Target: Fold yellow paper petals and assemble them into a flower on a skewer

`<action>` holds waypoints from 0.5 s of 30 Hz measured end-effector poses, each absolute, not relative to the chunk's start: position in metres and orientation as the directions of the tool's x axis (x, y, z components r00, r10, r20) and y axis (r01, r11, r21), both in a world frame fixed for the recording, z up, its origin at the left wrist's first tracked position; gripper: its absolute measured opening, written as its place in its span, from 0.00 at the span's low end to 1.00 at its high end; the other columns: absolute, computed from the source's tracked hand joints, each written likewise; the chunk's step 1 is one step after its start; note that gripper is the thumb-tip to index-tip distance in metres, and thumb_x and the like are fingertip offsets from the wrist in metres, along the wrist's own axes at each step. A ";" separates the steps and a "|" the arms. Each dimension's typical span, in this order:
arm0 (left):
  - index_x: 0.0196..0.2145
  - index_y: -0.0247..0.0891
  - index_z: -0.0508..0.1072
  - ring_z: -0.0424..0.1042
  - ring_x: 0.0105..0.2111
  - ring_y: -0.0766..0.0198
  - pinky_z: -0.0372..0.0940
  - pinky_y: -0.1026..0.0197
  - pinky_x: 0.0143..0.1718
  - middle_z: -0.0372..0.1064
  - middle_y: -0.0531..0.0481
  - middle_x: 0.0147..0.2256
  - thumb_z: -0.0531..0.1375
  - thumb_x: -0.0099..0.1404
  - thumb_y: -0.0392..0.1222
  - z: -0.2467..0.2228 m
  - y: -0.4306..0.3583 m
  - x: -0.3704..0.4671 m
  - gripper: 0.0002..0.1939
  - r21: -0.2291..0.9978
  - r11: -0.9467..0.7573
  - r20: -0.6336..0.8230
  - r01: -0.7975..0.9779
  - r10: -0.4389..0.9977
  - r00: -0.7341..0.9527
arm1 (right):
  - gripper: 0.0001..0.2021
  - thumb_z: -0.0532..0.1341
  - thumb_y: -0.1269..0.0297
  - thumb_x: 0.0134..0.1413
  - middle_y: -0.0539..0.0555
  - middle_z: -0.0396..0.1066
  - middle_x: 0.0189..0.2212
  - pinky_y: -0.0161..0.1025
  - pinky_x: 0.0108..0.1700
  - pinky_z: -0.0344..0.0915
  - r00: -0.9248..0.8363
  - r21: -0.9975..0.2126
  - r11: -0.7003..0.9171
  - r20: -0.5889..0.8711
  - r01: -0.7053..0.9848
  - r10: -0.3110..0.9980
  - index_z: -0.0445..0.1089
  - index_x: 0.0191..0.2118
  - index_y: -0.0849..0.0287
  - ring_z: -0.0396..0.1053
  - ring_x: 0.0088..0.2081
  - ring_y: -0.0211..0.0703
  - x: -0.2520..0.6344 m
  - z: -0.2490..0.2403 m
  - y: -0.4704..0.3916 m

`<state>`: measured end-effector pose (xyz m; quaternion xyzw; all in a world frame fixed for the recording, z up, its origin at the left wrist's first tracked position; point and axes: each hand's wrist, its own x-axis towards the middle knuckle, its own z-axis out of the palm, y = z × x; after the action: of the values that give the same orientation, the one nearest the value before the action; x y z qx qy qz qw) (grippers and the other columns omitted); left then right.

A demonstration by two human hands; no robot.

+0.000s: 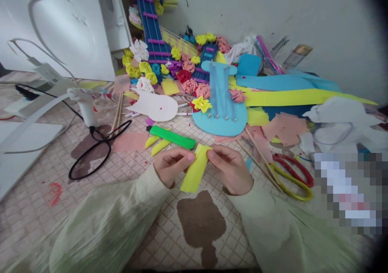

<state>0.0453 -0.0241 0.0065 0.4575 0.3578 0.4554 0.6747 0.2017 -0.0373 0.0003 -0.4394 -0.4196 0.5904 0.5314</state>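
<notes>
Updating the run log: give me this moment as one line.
left hand: pinching yellow paper strip | right hand: pinching strip's top edge | nearby: green utility knife, scissors

The upper end of the yellow paper strip (195,168) is covered by the fingertips of the left hand (170,166) and right hand (232,168). The tall blue guitar model (152,24) is cut off by the top edge. A pixelated block (348,192) masks an object beside the scissors (292,178). Both sleeves are motion-blurred at the bottom edge.
</notes>
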 end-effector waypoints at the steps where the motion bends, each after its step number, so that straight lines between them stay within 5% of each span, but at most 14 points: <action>1: 0.20 0.35 0.71 0.60 0.18 0.72 0.57 0.68 0.20 0.64 0.55 0.17 0.62 0.49 0.47 0.007 -0.025 0.046 0.11 0.945 0.150 -0.044 -0.289 0.938 0.344 | 0.06 0.63 0.62 0.42 0.50 0.70 0.27 0.37 0.36 0.63 -0.067 -0.963 -0.076 -0.061 -0.257 0.996 0.72 0.30 0.56 0.65 0.31 0.37 0.202 0.000 -0.037; 5: 0.18 0.35 0.70 0.60 0.18 0.71 0.58 0.67 0.21 0.63 0.54 0.17 0.60 0.52 0.43 0.011 -0.031 0.048 0.10 0.972 0.015 0.066 -0.236 0.941 0.331 | 0.09 0.63 0.60 0.41 0.50 0.69 0.28 0.36 0.35 0.64 -0.101 -0.979 -0.038 -0.018 -0.202 0.995 0.71 0.31 0.56 0.65 0.31 0.37 0.200 0.003 -0.038; 10: 0.25 0.36 0.71 0.64 0.25 0.67 0.61 0.64 0.27 0.66 0.50 0.23 0.57 0.56 0.38 0.014 -0.034 0.045 0.05 0.952 -0.294 0.277 0.081 0.945 0.174 | 0.07 0.60 0.60 0.45 0.47 0.64 0.24 0.32 0.26 0.61 0.073 -0.986 0.057 0.046 -0.157 0.996 0.67 0.32 0.56 0.61 0.24 0.32 0.196 0.009 -0.042; 15: 0.27 0.36 0.71 0.66 0.34 0.63 0.64 0.61 0.35 0.67 0.46 0.34 0.57 0.56 0.38 0.011 -0.033 0.042 0.04 0.926 -0.350 0.327 0.142 0.932 0.158 | 0.10 0.62 0.60 0.42 0.51 0.68 0.28 0.35 0.30 0.64 -0.030 -0.998 0.061 0.061 0.009 0.998 0.68 0.33 0.57 0.65 0.29 0.38 0.195 0.015 -0.048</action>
<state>0.0419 -0.0326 0.0110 0.6511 0.4123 0.5009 0.3939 0.1950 -0.0478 0.0155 -0.4793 -0.5248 0.4896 0.5051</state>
